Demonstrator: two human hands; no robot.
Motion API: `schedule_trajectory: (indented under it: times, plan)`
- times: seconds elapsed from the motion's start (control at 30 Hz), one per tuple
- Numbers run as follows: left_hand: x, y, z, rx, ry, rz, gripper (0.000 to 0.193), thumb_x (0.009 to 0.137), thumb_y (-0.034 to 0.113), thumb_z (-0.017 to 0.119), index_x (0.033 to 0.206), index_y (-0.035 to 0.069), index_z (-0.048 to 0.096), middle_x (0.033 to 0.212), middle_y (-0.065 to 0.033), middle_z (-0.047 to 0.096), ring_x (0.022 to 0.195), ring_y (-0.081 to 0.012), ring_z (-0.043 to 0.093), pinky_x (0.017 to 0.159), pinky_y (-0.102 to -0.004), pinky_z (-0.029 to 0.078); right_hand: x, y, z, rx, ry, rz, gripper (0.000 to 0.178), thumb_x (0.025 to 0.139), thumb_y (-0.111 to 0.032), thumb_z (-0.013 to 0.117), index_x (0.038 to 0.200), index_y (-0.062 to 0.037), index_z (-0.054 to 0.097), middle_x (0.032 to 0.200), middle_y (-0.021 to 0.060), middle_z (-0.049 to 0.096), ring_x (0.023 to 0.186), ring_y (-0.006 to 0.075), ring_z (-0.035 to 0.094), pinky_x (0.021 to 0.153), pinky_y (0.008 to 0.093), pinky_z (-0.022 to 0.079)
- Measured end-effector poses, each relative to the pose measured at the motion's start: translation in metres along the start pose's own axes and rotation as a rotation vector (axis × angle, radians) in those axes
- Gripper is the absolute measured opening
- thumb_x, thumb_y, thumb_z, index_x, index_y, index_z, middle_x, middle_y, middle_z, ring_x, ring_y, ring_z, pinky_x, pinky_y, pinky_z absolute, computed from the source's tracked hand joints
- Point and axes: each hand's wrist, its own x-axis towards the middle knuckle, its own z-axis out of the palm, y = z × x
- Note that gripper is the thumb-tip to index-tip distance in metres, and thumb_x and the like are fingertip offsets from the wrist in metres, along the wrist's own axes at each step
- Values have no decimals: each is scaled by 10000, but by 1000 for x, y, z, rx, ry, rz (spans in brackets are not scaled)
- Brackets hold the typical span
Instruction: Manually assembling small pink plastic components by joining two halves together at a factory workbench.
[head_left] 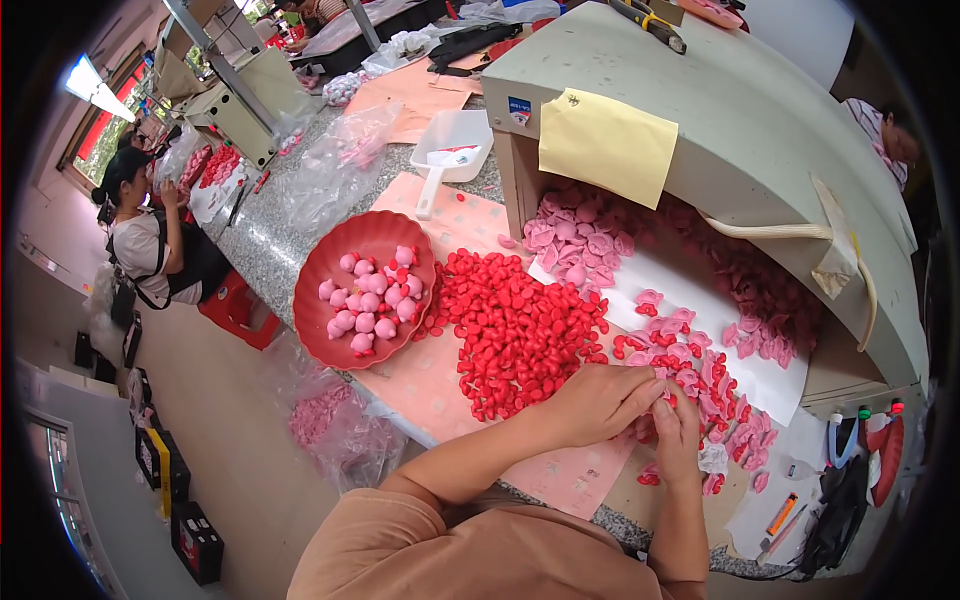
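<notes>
My left hand (603,402) and my right hand (677,430) meet fingertip to fingertip at the right of the worktop. Both are closed in a pinch; what lies between the fingers is hidden or too small to make out. Just beyond them spread pink petal-like soft pieces mixed with red bits (690,350). Left of my hands lies a big heap of small red rounded pieces (520,335). Farther left, a red scalloped bowl (318,255) holds several pink ball-shaped pieces with red parts (372,300).
A grey machine housing (640,80) arches over pink pieces (580,240) at the back right. A white scoop (455,140) and clear plastic bags (345,165) lie behind the bowl. An orange cutter (783,513) sits at right. Another person (145,235) works at far left.
</notes>
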Motion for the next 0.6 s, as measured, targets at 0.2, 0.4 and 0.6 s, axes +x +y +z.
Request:
schedule_trajectory:
  times: [0.2, 0.4, 0.6]
  plan:
    - [-2, -6, 1, 128, 60, 208, 232, 922, 187, 454, 809, -1, 528, 667, -161, 534, 625, -321, 562, 555, -414, 429, 2, -24, 2, 202, -83, 102, 278, 879, -216, 500, 986, 39, 527, 685, 32, 528, 538, 94, 504, 489, 235, 409]
    - [-3, -7, 6, -43, 31, 22, 222, 923, 184, 450, 823, 2, 526, 655, -152, 531, 610, -323, 551, 551, -408, 427, 1, -21, 9, 370, -14, 162, 288, 880, -226, 493, 997, 35, 522, 685, 37, 538, 528, 88, 500, 489, 224, 414]
    - [-5, -5, 7, -64, 49, 34, 203, 914, 174, 455, 829, 3, 523, 646, -151, 524, 589, -334, 535, 538, -412, 425, -2, -16, 8, 628, -93, 249, 342, 881, -246, 498, 1072, 37, 498, 648, 29, 511, 495, 93, 458, 486, 230, 454]
